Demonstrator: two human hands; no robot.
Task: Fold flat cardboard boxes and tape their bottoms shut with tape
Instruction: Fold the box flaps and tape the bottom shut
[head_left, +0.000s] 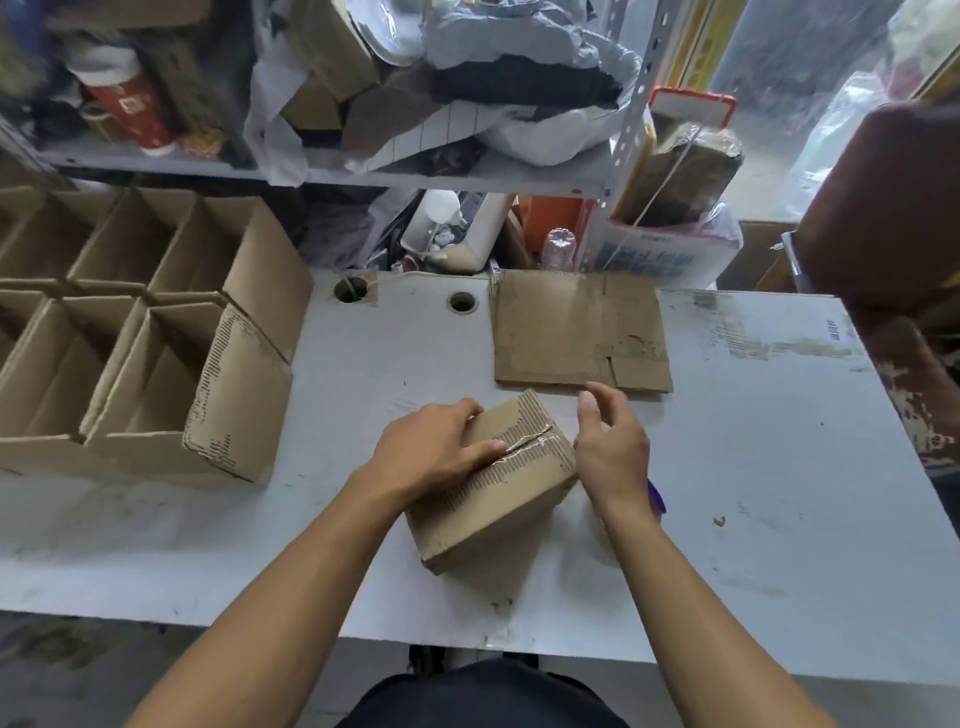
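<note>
A small folded cardboard box (498, 499) lies bottom-up near the table's front middle. A strip of clear tape (530, 441) runs along its closed bottom flaps. My left hand (436, 447) lies flat on the box's left part, its fingers pressing down beside the taped seam. My right hand (613, 441) sits at the box's right edge with fingers loosely spread and the thumb raised; it holds nothing that I can see. A flat cardboard blank (576, 332) lies just behind the box.
Several folded open boxes (156, 338) stand packed together at the table's left. Something blue (657, 496) peeks out from behind my right wrist. Two round holes (462, 302) pierce the white table (779, 467) near its back edge. Cluttered shelves rise behind it.
</note>
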